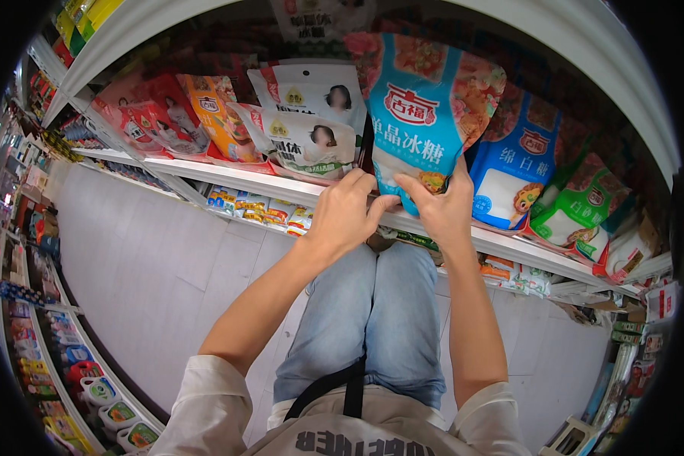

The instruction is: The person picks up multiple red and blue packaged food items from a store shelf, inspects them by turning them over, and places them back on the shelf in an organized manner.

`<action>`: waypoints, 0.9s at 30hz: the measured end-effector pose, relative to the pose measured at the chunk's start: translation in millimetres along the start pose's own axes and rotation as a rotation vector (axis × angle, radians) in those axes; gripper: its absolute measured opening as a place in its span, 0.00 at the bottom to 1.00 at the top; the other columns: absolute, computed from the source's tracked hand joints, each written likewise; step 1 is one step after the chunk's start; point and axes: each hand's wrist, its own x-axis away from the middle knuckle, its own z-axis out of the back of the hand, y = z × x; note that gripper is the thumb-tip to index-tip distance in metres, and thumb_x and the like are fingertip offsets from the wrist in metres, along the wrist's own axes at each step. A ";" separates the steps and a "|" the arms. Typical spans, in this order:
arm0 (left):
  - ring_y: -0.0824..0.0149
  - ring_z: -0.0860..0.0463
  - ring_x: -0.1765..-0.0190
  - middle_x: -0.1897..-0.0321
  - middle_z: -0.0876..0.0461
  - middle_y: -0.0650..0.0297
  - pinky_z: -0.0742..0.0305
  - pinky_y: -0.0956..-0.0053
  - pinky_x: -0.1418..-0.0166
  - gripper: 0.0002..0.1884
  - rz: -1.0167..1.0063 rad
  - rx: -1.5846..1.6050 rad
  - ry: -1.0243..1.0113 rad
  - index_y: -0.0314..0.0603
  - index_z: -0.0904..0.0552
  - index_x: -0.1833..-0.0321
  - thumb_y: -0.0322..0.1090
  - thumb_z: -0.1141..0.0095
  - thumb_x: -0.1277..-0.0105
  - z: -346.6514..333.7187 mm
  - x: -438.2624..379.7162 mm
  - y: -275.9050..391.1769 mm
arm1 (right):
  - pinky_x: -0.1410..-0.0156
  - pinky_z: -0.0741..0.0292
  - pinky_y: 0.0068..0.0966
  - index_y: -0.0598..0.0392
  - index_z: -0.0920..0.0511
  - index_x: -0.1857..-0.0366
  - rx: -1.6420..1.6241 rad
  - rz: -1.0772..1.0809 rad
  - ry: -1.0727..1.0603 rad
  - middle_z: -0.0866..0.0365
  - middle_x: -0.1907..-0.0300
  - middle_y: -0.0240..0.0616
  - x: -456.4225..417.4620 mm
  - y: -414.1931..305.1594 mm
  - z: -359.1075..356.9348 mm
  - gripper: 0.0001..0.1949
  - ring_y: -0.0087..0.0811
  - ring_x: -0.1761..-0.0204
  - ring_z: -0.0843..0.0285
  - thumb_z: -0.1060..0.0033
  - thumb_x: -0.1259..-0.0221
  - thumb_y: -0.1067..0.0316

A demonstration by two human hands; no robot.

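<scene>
A large teal plastic food pouch (pixel 413 122), printed with flowers and writing, leans upright at the front of the shelf (pixel 251 176). My right hand (pixel 444 205) grips its lower right corner, with the thumb across the front. At the pouch's lower left is my left hand (pixel 347 208). Its thumb reaches the pouch's bottom edge while the fingers bend over the shelf lip; whether they pinch anything is hidden. White pouches (pixel 310 139) with a printed portrait stand left of the teal one. A blue pouch (pixel 513 165) stands close on its right.
Further left on the shelf are an orange pouch (pixel 222 117) and red pouches (pixel 142 128); a green pouch (pixel 581 208) is at right. Small packets (pixel 256 206) lie on a lower shelf. Bottles (pixel 100 390) fill shelving behind at left. A pale stool-like frame (pixel 567 436) stands lower right.
</scene>
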 end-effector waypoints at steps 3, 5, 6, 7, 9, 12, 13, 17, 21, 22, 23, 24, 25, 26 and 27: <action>0.47 0.15 0.64 0.68 0.16 0.50 0.21 0.59 0.60 0.18 0.055 0.074 0.042 0.32 0.22 0.62 0.39 0.29 0.39 -0.4 1.1 2.6 | 0.47 0.24 0.38 0.63 0.22 0.51 0.162 0.000 0.016 0.21 0.54 0.50 -0.1 -16.3 7.6 0.26 0.52 0.52 0.21 0.19 0.56 0.67; 0.48 0.13 0.62 0.67 0.15 0.49 0.20 0.59 0.60 0.19 0.116 0.148 0.062 0.33 0.23 0.58 0.38 0.28 0.40 -2.1 1.8 4.9 | 0.48 0.23 0.39 0.63 0.23 0.50 0.264 -0.048 -0.005 0.20 0.54 0.52 2.2 -24.2 13.0 0.27 0.54 0.52 0.20 0.19 0.56 0.66; 0.48 0.13 0.62 0.66 0.14 0.49 0.20 0.60 0.59 0.19 0.147 0.174 0.067 0.33 0.24 0.56 0.37 0.28 0.40 -0.7 -0.6 4.8 | 0.48 0.23 0.40 0.63 0.23 0.50 0.304 -0.089 -0.031 0.20 0.54 0.52 2.7 -26.8 14.6 0.28 0.55 0.53 0.19 0.19 0.56 0.65; 0.48 0.12 0.61 0.65 0.13 0.49 0.19 0.61 0.59 0.20 0.179 0.199 0.072 0.34 0.25 0.54 0.36 0.28 0.40 0.2 -1.4 4.1 | 0.49 0.23 0.40 0.64 0.23 0.50 0.343 -0.129 -0.059 0.19 0.54 0.53 3.5 -29.1 15.7 0.28 0.56 0.53 0.19 0.19 0.56 0.65; 0.53 0.13 0.64 0.63 0.13 0.48 0.19 0.63 0.62 0.25 0.111 0.165 0.086 0.34 0.26 0.47 0.36 0.27 0.40 -4.9 2.5 -2.1 | 0.50 0.22 0.41 0.64 0.23 0.51 0.317 -0.152 -0.092 0.18 0.55 0.54 6.8 -34.7 18.5 0.27 0.56 0.55 0.18 0.19 0.56 0.65; 0.62 0.16 0.72 0.65 0.14 0.52 0.20 0.69 0.66 0.29 0.059 0.143 0.171 0.32 0.26 0.42 0.34 0.25 0.42 -9.6 9.8 -1.3 | 0.50 0.22 0.41 0.65 0.23 0.51 0.247 -0.170 -0.106 0.16 0.56 0.55 4.4 -39.1 17.6 0.27 0.57 0.56 0.17 0.20 0.56 0.66; 0.63 0.16 0.71 0.65 0.15 0.53 0.20 0.70 0.65 0.30 0.058 0.137 0.193 0.32 0.27 0.41 0.33 0.25 0.43 -10.3 13.2 1.0 | 0.50 0.22 0.41 0.65 0.23 0.51 0.221 -0.177 -0.104 0.16 0.56 0.55 3.4 -38.2 16.8 0.27 0.57 0.56 0.17 0.21 0.56 0.67; 0.64 0.17 0.69 0.66 0.19 0.57 0.19 0.71 0.62 0.34 0.025 0.094 0.312 0.32 0.28 0.37 0.30 0.24 0.44 -11.8 21.2 -6.0 | 0.49 0.22 0.43 0.65 0.23 0.51 0.261 -0.191 -0.118 0.17 0.55 0.56 1.6 -33.9 3.7 0.26 0.57 0.54 0.17 0.23 0.53 0.65; 0.55 0.20 0.55 0.45 0.24 0.49 0.20 0.66 0.52 0.35 -0.007 0.174 0.239 0.34 0.31 0.32 0.28 0.28 0.41 -10.9 22.5 -6.4 | 0.49 0.23 0.45 0.66 0.24 0.51 0.363 -0.167 -0.112 0.18 0.55 0.57 1.9 -29.1 -3.5 0.26 0.57 0.52 0.18 0.26 0.48 0.58; 0.54 0.20 0.53 0.43 0.25 0.48 0.21 0.65 0.50 0.37 -0.032 0.144 0.238 0.36 0.31 0.30 0.28 0.28 0.42 -10.0 23.1 -6.6 | 0.49 0.23 0.46 0.66 0.24 0.51 0.370 -0.178 -0.121 0.18 0.55 0.56 2.9 -30.5 -3.0 0.26 0.57 0.52 0.18 0.26 0.47 0.58; 0.52 0.21 0.50 0.41 0.26 0.48 0.21 0.64 0.48 0.38 -0.057 0.115 0.236 0.37 0.32 0.28 0.28 0.28 0.42 -8.5 23.1 -6.3 | 0.49 0.23 0.46 0.66 0.25 0.51 0.377 -0.189 -0.128 0.18 0.55 0.56 4.0 -31.0 -2.4 0.26 0.57 0.53 0.18 0.26 0.47 0.57; 0.51 0.22 0.47 0.40 0.27 0.47 0.22 0.63 0.46 0.40 -0.082 0.087 0.235 0.39 0.33 0.26 0.27 0.28 0.42 -7.3 23.3 -5.2 | 0.50 0.23 0.45 0.65 0.24 0.52 0.385 -0.159 -0.124 0.18 0.56 0.55 5.5 -30.9 -0.6 0.25 0.57 0.54 0.18 0.26 0.46 0.57; 0.50 0.23 0.45 0.38 0.27 0.47 0.22 0.62 0.44 0.41 -0.105 0.076 0.240 0.41 0.33 0.26 0.27 0.28 0.43 -6.9 23.3 -4.6 | 0.50 0.23 0.44 0.65 0.24 0.53 0.394 -0.129 -0.120 0.18 0.57 0.55 6.9 -30.1 1.9 0.25 0.56 0.54 0.18 0.26 0.46 0.56; 0.48 0.24 0.43 0.37 0.28 0.47 0.23 0.62 0.43 0.41 -0.128 0.065 0.245 0.43 0.33 0.25 0.26 0.28 0.43 -6.9 23.2 -4.1 | 0.51 0.23 0.44 0.65 0.24 0.53 0.402 -0.099 -0.116 0.17 0.58 0.54 7.7 -29.3 4.2 0.25 0.56 0.55 0.18 0.26 0.45 0.56; 0.47 0.25 0.42 0.36 0.29 0.47 0.24 0.61 0.41 0.42 -0.147 0.056 0.249 0.45 0.33 0.24 0.26 0.28 0.44 -8.0 24.6 -4.1 | 0.52 0.23 0.42 0.65 0.24 0.55 0.356 -0.144 -0.125 0.17 0.58 0.53 8.6 -30.2 6.8 0.24 0.54 0.57 0.18 0.25 0.45 0.56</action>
